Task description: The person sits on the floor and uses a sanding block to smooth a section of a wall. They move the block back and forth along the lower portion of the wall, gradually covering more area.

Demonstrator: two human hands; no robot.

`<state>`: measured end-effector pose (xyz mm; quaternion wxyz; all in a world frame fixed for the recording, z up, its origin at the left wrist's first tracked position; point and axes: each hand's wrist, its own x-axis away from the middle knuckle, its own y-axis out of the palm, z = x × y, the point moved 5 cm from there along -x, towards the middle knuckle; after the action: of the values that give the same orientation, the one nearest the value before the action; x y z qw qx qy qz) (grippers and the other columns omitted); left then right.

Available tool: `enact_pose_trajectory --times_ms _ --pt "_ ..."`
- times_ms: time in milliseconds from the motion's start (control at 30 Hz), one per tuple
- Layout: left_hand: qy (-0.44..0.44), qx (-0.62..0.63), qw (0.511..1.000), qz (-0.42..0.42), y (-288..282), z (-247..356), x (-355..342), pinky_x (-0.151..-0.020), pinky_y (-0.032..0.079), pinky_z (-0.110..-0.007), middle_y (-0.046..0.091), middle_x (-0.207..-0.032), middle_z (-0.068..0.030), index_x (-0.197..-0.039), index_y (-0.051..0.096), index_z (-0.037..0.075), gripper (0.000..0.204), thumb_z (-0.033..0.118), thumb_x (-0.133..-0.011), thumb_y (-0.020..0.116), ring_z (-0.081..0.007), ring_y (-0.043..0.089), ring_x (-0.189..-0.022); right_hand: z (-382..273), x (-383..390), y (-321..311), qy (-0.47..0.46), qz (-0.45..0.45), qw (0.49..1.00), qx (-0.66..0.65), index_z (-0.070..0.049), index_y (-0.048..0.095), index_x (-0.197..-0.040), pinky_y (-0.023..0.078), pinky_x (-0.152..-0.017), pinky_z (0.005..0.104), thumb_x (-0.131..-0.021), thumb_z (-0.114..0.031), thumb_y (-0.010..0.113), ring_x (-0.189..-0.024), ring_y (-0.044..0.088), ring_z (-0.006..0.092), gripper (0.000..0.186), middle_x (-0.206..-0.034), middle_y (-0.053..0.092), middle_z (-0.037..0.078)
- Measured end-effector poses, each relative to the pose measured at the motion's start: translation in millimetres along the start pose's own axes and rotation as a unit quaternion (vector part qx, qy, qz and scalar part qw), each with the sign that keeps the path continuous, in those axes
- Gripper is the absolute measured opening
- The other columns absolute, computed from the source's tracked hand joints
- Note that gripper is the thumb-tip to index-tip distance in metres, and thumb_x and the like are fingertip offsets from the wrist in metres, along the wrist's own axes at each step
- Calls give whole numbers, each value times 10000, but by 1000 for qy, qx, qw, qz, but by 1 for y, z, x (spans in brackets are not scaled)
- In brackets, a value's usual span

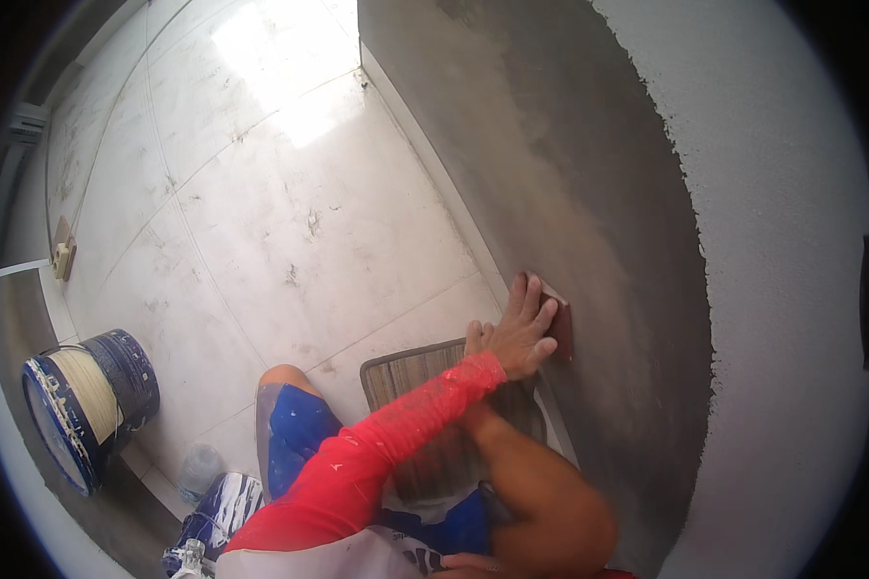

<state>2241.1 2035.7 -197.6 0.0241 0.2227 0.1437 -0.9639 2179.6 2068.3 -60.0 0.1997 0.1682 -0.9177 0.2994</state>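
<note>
My left hand, in a paint-spotted red sleeve, reaches across to the grey wall. Its fingers press a piece of reddish-brown sandpaper with a pale edge flat against the surface; the palm hides most of it. Around that spot the grey coat has a lighter, rubbed-looking streak. Of my right hand, only a small part shows at the lower edge, by my bent bare leg, and its fingers cannot be made out clearly.
A striped mat lies under my arm beside the wall. To the left a paint-smeared blue bucket lies tipped over, with a clear plastic container and a smaller paint-streaked container nearer me. A cable runs over smudged white floor tiles to a socket block.
</note>
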Motion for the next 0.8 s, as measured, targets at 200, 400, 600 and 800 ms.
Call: enact_pose_trajectory --times_ms 200,400,600,800 --pt "-177 134 934 280 -173 -114 -150 -1270 11 -416 -54 -1710 -203 -1634 24 25 722 473 -1112 241 -358 -82 -1580 112 -75 42 29 52 941 334 -73 607 -1244 449 -995 388 -941 -249 607 -1058 603 210 350 -1204 596 108" --pt "-149 85 984 42 -19 14 -8 -1239 -50 -556 -97 -1693 -256 -1628 -9 -1 805 515 -1083 281 -475 -112 -1552 123 -71 34 126 95 970 186 -51 609 -1214 463 -967 400 -919 -229 634 -1004 610 230 346 -1146 611 109" --pt "-175 158 956 172 -87 -47 -86 -1258 -23 -481 -42 -1706 -219 -1621 9 -17 773 487 -1096 268 -408 -108 -1568 114 -67 35 125 82 975 162 -42 607 -1207 461 -971 414 -899 -219 645 -1009 607 245 357 -1145 611 116" --pt "-165 109 947 254 -121 -62 -134 -1267 8 -447 -28 -1699 -237 -1622 23 -11 748 477 -1107 260 -405 -60 -1573 111 -69 28 125 77 977 154 -33 606 -1200 459 -974 427 -879 -210 656 -1013 605 260 370 -1145 610 123"
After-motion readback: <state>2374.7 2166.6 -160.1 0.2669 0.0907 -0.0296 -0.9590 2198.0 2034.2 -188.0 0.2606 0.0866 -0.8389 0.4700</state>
